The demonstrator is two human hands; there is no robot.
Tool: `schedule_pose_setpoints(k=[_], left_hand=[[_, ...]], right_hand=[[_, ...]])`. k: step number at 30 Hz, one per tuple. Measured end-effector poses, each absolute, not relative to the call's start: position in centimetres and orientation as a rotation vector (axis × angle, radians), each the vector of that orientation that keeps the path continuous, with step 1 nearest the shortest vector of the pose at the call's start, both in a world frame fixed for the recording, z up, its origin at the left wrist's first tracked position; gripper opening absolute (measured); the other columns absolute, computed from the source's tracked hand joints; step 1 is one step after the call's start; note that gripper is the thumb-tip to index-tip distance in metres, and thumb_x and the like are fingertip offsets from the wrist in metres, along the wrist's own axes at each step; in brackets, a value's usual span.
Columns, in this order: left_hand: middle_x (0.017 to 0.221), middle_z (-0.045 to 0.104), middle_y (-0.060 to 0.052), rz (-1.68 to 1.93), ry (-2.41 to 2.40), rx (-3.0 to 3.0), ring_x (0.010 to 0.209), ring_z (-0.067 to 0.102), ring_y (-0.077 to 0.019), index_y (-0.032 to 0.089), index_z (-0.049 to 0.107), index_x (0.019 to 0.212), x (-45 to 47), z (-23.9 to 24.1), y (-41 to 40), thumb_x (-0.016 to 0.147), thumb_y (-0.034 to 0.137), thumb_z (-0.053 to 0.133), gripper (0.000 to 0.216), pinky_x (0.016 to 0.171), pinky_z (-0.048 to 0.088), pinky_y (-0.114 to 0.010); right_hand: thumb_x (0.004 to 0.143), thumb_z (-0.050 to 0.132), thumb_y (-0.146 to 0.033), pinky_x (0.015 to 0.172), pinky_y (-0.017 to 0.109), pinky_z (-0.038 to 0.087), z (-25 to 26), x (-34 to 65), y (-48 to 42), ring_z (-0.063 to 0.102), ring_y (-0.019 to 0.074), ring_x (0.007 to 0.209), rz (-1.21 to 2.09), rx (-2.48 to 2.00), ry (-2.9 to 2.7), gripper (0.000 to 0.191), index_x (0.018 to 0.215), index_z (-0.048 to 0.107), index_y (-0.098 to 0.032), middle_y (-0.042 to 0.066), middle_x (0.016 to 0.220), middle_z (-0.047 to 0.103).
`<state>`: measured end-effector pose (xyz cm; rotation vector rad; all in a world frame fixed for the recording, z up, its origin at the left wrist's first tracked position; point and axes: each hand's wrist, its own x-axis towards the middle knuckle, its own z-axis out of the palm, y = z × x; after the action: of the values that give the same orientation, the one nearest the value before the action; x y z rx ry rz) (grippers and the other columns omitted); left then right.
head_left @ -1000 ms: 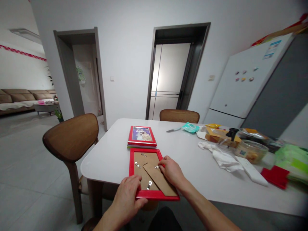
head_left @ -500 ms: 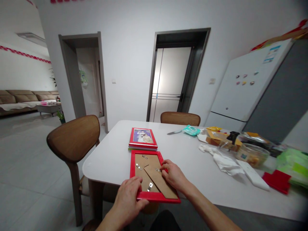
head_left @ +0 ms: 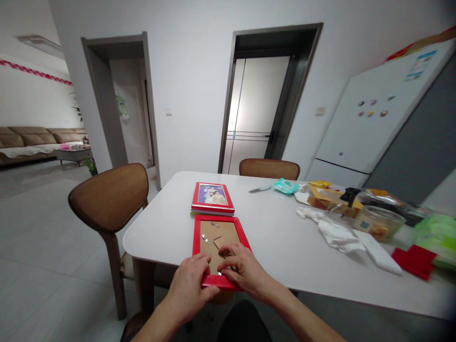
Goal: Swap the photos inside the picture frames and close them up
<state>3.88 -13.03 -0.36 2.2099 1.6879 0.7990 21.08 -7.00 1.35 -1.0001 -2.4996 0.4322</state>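
One frame (head_left: 228, 232); left hand (head_left: 190, 281) holding; right hand (head_left: 245, 270) touching

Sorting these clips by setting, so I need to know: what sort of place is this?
Probably the dining area of a home: there is a table, a fridge at the right and a sofa at the far left.
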Motion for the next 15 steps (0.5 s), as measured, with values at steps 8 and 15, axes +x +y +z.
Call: schedule_pose_setpoints(k=[8,15], left_hand=[[0.107,0.056,-0.004,0.767,1.700,2.188,0.101,0.047,-0.0211,0.021,0.054,0.100,3.92,0.25,-13.14,0.057,0.031,0.065,0.045,0.089,0.035,-0.034],[0.105,0.057,-0.002,0.773,1.681,2.178,0.102,0.047,-0.0195,0.022,0.055,0.097,3.69,0.28,-13.20,0.057,0.033,0.065,0.042,0.089,0.035,-0.032]], right_hand=[[0.073,0.043,-0.020,0.084,0.035,0.034,2.30,21.65,-7.67,0.043,0.0181,0.097,0.382,-0.841,-2.601,0.023,0.082,0.064,-0.024,0.005,0.102,0.051],[0.069,0.051,-0.023,0.087,0.035,0.032,2.39,21.94,-8.08,0.042,0.0183,0.098,0.375,-0.761,-2.658,0.019,0.085,0.063,-0.024,0.004,0.101,0.052]])
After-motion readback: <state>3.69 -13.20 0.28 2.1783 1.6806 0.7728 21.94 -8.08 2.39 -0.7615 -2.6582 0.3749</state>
